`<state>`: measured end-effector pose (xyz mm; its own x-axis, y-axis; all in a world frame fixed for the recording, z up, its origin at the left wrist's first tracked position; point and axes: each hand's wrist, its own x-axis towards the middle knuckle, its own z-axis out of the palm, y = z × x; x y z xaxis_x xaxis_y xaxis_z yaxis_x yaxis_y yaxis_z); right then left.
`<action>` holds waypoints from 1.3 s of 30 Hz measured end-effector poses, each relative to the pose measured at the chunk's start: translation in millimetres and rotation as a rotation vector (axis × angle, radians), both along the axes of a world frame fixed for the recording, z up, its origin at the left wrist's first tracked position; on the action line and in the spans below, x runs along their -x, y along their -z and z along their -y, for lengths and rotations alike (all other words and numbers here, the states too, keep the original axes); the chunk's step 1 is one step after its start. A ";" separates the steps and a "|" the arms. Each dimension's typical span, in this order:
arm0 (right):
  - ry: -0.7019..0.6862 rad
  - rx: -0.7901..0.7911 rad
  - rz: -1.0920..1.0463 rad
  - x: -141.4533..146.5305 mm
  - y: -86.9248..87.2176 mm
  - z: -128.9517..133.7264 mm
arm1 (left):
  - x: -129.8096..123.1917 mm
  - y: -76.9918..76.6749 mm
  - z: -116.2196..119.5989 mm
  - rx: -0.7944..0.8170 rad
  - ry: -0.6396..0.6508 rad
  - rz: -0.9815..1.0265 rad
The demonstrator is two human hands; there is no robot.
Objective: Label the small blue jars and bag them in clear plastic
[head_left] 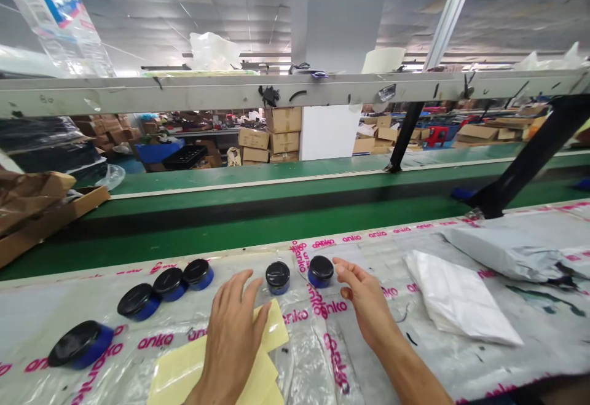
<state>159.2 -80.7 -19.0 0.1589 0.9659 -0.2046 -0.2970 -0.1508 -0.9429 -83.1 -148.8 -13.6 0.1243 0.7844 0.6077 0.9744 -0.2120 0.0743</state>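
Note:
Several small round blue things with black tops stand on the plastic-covered table. Over yellow sheets (177, 371) lies my left hand (235, 325), its fingers stretched out and holding nothing. Just right of its fingertips stands one round blue-and-black piece (277, 277). My right hand (362, 294) is beside the rightmost round piece (320, 271), fingertips close to its edge; whether they touch it I cannot tell. Its fingers are partly bent and apart. To the left, a row holds more such pieces, among them a large-looking near one (80, 343) and a farther one (198, 274).
A folded white plastic bag (461, 297) and a grey plastic packet (507, 254) lie at the right. Behind the table runs a green conveyor belt (258, 227), with black slanted posts (530, 159) and a shelf rail (184, 94) above. A cardboard box (83, 211) stands at the left.

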 end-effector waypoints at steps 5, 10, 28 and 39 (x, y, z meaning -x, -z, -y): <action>0.022 0.017 -0.029 3.0 3.6 -6.5 | -47.6 -7.9 -15.2 -0.089 0.130 0.088; 0.027 0.008 -0.058 4.9 5.8 -12.6 | -91.3 -1.0 -38.5 0.158 0.289 0.341; 0.037 0.020 -0.112 5.2 16.6 -16.1 | -116.7 23.2 -76.2 0.395 0.126 0.580; -0.032 -0.056 -0.108 5.2 29.2 -14.0 | -118.6 20.8 -73.6 0.349 0.169 0.649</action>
<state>153.9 -66.6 -48.2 0.1083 0.9804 -0.1648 -0.3929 -0.1101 -0.9130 35.5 -75.2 -34.3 -0.0381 0.9466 0.3201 0.6688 -0.2139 0.7120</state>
